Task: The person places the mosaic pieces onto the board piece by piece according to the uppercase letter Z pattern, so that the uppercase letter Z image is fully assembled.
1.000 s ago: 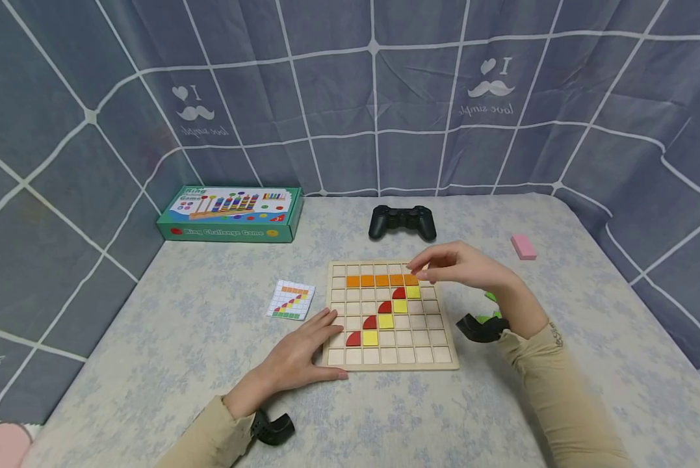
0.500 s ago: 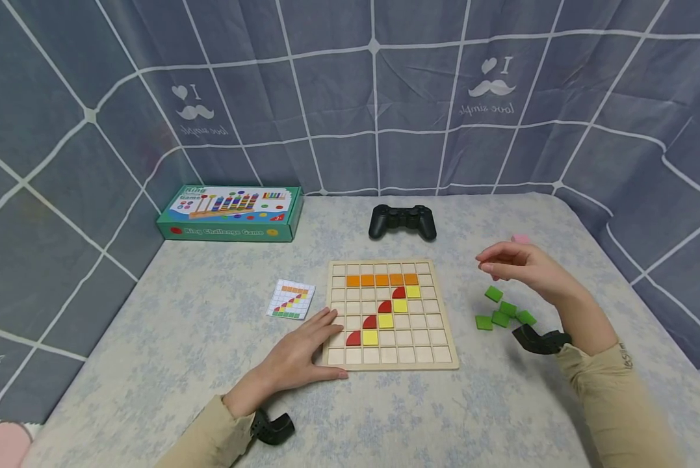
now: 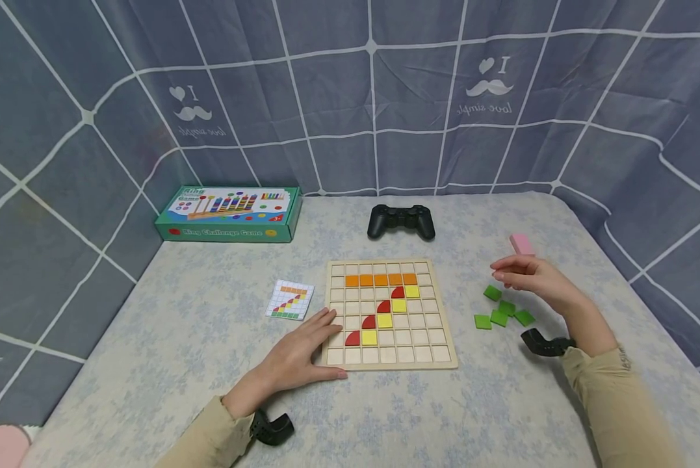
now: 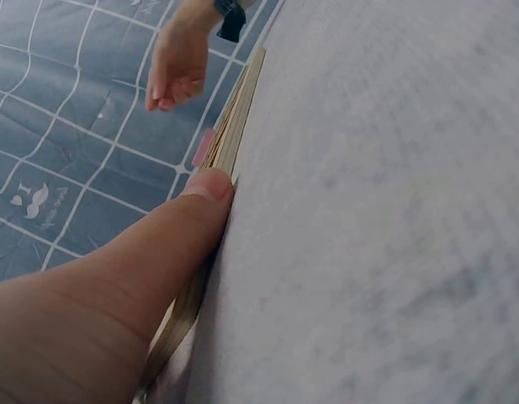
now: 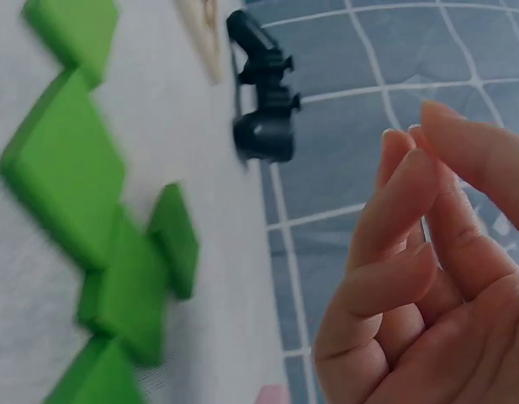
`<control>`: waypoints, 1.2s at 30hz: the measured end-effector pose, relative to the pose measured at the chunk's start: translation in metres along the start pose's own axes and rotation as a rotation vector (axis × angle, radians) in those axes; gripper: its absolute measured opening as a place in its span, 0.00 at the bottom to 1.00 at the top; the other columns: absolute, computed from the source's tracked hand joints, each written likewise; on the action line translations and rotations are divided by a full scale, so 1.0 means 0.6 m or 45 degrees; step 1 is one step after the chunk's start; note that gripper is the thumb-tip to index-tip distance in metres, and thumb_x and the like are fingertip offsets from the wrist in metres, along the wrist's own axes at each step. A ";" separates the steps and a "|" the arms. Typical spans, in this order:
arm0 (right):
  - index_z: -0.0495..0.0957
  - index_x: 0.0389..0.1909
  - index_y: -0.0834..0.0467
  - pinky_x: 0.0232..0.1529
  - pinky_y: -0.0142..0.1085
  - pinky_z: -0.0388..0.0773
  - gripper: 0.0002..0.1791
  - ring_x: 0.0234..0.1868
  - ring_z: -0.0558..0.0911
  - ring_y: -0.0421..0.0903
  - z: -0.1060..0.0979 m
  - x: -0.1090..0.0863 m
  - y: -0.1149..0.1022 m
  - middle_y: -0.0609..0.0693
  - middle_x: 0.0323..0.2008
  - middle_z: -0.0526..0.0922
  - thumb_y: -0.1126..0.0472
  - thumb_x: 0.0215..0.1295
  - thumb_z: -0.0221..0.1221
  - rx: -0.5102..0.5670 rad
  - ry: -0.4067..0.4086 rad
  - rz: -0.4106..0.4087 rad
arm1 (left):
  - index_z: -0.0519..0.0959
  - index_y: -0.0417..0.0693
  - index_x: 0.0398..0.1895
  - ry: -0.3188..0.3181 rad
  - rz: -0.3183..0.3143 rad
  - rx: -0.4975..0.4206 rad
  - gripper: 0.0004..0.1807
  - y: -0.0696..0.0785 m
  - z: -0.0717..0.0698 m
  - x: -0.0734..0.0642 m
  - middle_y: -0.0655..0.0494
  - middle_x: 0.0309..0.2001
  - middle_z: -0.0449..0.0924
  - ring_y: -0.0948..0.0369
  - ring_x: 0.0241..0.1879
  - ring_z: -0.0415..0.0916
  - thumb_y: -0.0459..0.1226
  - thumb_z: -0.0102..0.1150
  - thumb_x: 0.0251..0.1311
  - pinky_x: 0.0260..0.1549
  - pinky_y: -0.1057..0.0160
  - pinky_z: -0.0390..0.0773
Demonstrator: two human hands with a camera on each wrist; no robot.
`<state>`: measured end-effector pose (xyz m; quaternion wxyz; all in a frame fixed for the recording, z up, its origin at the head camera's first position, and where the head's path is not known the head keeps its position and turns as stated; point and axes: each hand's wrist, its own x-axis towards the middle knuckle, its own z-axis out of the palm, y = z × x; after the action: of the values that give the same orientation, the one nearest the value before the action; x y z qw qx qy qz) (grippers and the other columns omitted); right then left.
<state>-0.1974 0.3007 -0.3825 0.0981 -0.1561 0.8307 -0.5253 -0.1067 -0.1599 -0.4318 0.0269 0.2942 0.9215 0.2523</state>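
Note:
A wooden grid board (image 3: 408,367) lies on the table with a row of orange squares (image 3: 381,280) and a diagonal of red quarter-circles (image 3: 369,322) beside yellow squares (image 3: 385,320). My left hand (image 3: 297,351) rests at its near left corner, fingers straight over the left edge. In the left wrist view the thumb (image 4: 183,227) lies along the board's side. My right hand (image 3: 539,283) hovers over the right of the table, near several green square tiles (image 3: 504,308). Its fingers (image 5: 394,202) are loosely bent and hold nothing in the right wrist view.
Left of the board lies a pattern card (image 3: 290,299). A black game controller (image 3: 401,221) sits behind the board, and a green Ring Challenge Game box (image 3: 229,214) stands at the back left. Behind my right hand is a pink block (image 3: 522,243).
From over the board's top right my right hand has swung right, then settled slightly lower near the green tiles, which are now uncovered. My left hand has stayed put.

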 end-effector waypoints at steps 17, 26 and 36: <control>0.70 0.55 0.72 0.28 0.34 0.74 0.26 0.31 0.76 0.40 0.002 0.006 0.046 0.54 0.41 0.80 0.59 0.61 0.62 -0.177 0.018 0.194 | 0.70 0.45 0.63 0.004 0.001 0.002 0.46 0.000 0.000 0.001 0.50 0.71 0.55 0.57 0.71 0.46 0.66 0.61 0.47 0.63 0.50 0.60; 0.72 0.54 0.71 0.29 0.33 0.72 0.28 0.33 0.74 0.41 0.008 0.009 0.047 0.61 0.44 0.78 0.58 0.56 0.66 -0.297 0.040 0.245 | 0.70 0.45 0.63 0.006 0.002 0.002 0.46 0.000 0.000 0.000 0.50 0.71 0.55 0.57 0.71 0.46 0.65 0.61 0.46 0.63 0.50 0.59; 0.74 0.51 0.70 0.30 0.33 0.72 0.27 0.33 0.74 0.41 0.013 0.010 0.041 0.59 0.41 0.80 0.57 0.55 0.67 -0.335 0.006 0.252 | 0.71 0.45 0.62 0.007 0.004 0.008 0.45 -0.001 0.001 0.000 0.50 0.71 0.55 0.57 0.71 0.46 0.66 0.61 0.46 0.63 0.50 0.60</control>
<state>-0.2040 0.3021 -0.4082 0.1261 -0.0837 0.9040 -0.3999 -0.1069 -0.1600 -0.4323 0.0231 0.2950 0.9218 0.2504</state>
